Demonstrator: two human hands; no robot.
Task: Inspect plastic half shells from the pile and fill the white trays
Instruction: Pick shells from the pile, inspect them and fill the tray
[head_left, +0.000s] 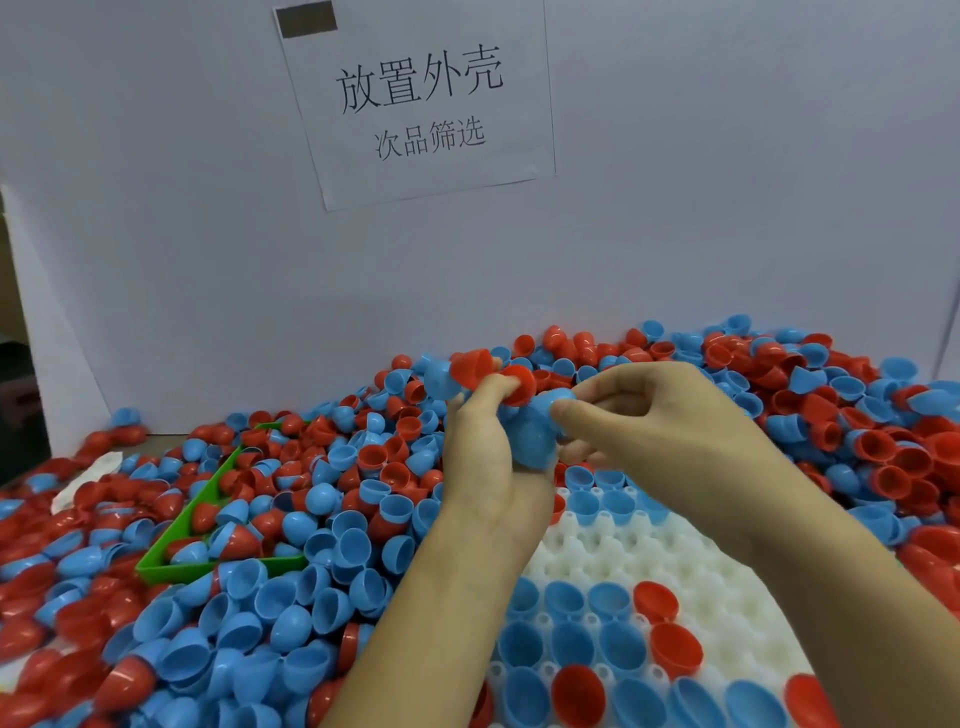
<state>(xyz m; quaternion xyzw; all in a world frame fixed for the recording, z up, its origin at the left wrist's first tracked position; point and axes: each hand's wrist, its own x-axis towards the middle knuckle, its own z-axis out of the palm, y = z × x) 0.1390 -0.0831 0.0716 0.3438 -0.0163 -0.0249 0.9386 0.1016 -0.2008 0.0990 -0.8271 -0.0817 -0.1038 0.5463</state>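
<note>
Above the far edge of the white tray (613, 561), the left hand (483, 467) grips a cluster of half shells: two red ones (475, 366) at its fingertips, one with its rounded end pointing up and away, and blue ones, the largest blue shell (535, 441) lying against its palm. The left forearm rises from the tray's near-left corner, fingers curled upward. The right hand (654, 415) reaches in from the tray's right side, forearm crossing above it, thumb and forefinger pinching the small blue shell (553, 402) held between the two hands; which way its opening faces cannot be told.

In the tray's pockets shells sit open side up, mostly blue with about five red visible near its front; an exact count is hidden by the arms. The pile (291, 519) of red and blue shells surrounds the tray on the worktop, left and beyond. A green bin (171, 566), left of the tray, is half buried. One paper sign (421, 98) hangs on the white board (182, 208) behind the tray.
</note>
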